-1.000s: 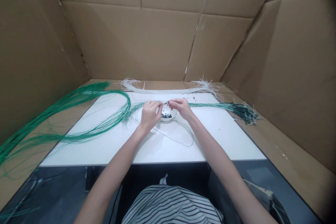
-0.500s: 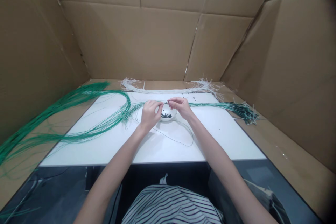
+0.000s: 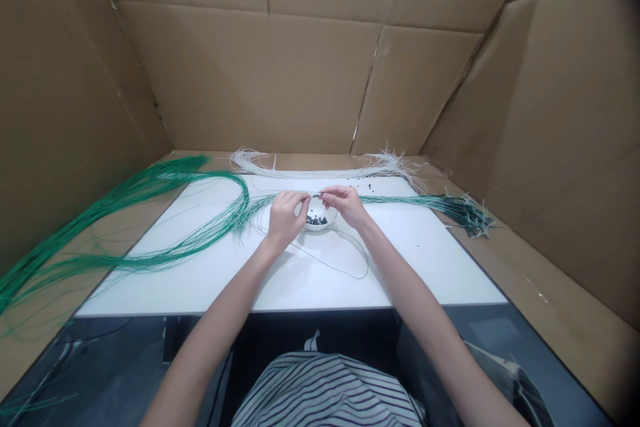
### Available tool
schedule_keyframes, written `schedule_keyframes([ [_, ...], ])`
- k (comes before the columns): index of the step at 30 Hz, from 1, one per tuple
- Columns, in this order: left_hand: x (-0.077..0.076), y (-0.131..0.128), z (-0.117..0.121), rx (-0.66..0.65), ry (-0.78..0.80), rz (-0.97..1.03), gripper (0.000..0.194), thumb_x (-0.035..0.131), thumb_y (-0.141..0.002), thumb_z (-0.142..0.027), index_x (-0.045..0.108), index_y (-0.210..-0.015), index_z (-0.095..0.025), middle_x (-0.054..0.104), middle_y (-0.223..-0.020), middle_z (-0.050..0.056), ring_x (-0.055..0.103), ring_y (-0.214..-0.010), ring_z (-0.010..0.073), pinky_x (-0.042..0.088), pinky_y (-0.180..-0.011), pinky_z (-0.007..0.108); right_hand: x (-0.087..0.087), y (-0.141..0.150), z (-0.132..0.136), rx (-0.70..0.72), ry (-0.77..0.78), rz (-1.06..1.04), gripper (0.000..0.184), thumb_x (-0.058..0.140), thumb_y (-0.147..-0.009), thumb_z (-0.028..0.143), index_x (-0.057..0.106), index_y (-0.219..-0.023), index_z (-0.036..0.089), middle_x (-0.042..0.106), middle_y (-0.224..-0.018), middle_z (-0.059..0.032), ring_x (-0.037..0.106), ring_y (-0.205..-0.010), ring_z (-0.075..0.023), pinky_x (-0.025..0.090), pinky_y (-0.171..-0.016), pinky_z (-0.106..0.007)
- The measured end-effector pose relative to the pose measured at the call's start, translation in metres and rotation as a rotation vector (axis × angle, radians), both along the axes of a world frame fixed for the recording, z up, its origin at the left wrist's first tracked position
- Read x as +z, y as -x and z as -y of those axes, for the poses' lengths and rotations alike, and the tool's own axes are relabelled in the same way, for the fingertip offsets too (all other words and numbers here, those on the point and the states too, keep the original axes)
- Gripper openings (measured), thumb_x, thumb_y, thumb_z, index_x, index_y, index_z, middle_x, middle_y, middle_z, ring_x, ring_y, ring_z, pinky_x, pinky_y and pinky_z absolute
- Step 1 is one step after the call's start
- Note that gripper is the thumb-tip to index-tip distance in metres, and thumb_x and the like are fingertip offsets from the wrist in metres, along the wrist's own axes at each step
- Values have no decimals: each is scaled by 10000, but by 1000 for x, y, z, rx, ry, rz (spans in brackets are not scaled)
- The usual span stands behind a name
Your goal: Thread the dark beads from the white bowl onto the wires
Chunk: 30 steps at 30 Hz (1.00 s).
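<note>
My left hand (image 3: pixel 287 217) is closed in a pinch over the left side of a small white bowl (image 3: pixel 320 227). Opposite it, my right hand (image 3: pixel 344 203) pinches too, with fingertips close to the left ones. Between them runs a short row of tiny black beads (image 3: pixel 316 195), apparently on a thin cord; the exact hold is too small to make out. More loose black beads (image 3: pixel 316 220) lie in the bowl. A thin greenish cord (image 3: pixel 345 272) loops over the white tabletop in front of the bowl.
Green strands (image 3: pixel 195 250) spread across the left of the white table (image 3: pixel 310 293). A darker green bundle (image 3: pixel 460 210) lies at right, white strands (image 3: pixel 320 173) along the back. Several loose black beads (image 3: pixel 370 187) sit behind my right hand. Cardboard walls (image 3: pixel 240 80) enclose the table.
The row of beads between my fingertips has shifted very slightly. My hands, the bowl and the strands stay where they were.
</note>
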State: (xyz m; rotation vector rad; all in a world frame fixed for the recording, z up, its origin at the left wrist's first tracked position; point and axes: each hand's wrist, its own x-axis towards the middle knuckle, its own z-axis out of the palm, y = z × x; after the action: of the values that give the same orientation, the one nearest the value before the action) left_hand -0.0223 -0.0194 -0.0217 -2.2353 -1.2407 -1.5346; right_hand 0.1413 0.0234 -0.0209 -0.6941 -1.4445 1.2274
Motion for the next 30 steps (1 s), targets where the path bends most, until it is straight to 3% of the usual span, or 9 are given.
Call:
schedule_keyframes([
  [30, -2, 2, -1, 35, -56, -169, 171, 434, -835, -223, 601, -832, -187, 622, -732, 36, 493, -706, 162, 363, -686, 307, 3, -1, 2, -80, -14, 85, 198, 697, -571, 331, 690, -700, 180, 660, -679, -26, 523, -548, -101, 445, -526, -253],
])
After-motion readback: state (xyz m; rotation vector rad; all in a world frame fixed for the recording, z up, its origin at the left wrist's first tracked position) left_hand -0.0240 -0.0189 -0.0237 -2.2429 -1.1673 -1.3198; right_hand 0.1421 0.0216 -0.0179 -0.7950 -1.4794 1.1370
